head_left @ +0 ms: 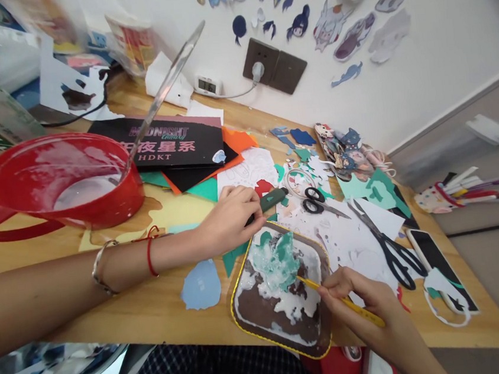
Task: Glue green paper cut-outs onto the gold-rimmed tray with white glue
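Note:
My right hand (368,299) is closed around a thin yellow-handled brush (364,312). Its tip touches a wet teal paper piece (277,258), which is smeared with white paste. The piece lies on a brown tray (256,311) with a yellow rim and white paste across it. Beyond the tray's upper left edge, my left hand (238,212) has its fingers closed on one end of a dark green tool (273,199) that looks like a utility knife. A light blue paper scrap (201,285) lies left of the tray.
A red mug (121,194) with whitish liquid and a clear stick stands left. Small scissors (320,200), larger black-handled scissors (390,249) and a phone (440,268) lie right. Paper scraps cover the table's back. A black box (173,138) sits behind my left hand.

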A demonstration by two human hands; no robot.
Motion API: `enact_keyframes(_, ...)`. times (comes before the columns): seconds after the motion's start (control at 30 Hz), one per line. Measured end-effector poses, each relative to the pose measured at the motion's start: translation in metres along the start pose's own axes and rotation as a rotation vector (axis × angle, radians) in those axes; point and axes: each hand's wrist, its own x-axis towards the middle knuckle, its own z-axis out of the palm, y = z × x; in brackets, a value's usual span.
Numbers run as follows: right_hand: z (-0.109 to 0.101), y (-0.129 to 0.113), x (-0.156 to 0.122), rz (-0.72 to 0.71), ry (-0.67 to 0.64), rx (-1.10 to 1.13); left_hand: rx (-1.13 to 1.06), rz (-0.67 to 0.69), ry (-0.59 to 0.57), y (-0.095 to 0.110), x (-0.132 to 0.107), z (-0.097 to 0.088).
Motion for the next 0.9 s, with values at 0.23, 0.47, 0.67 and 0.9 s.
enact_keyframes(0.23,0.0,0.003,0.024,-0.105,0.15,-0.052,-0.001,-0.006,-0.002,-0.001,0.0,0.0)
enact_keyframes(0.47,0.0,0.006,0.04,-0.089,0.089,-0.052,-0.006,-0.011,-0.01,-0.001,0.0,0.0)
enact_keyframes(0.67,-0.001,0.009,0.045,-0.084,0.121,-0.056,-0.015,-0.014,-0.024,0.0,0.001,-0.001)
enact_keyframes(0.9,-0.002,0.004,0.045,-0.05,0.124,-0.068,-0.021,-0.022,-0.032,0.001,0.001,-0.002)
